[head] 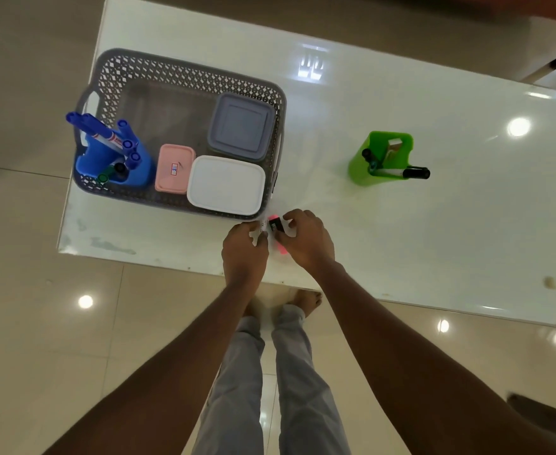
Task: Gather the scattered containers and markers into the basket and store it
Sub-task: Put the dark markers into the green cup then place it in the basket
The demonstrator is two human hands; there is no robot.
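A grey lattice basket stands on the white table at the left. Inside it are a grey lidded container, a white container, a small pink container and a blue holder full of blue markers. Just off the basket's near right corner, my right hand pinches a pink highlighter with a black cap. My left hand holds a white marker beside it, mostly hidden by the fingers. A green holder with markers stands apart at the right.
The table's near edge runs just below my hands, with glossy tiled floor and my legs and bare feet beneath. A dark object shows at the bottom right corner of the view. The basket's left end sits at the table's left edge.
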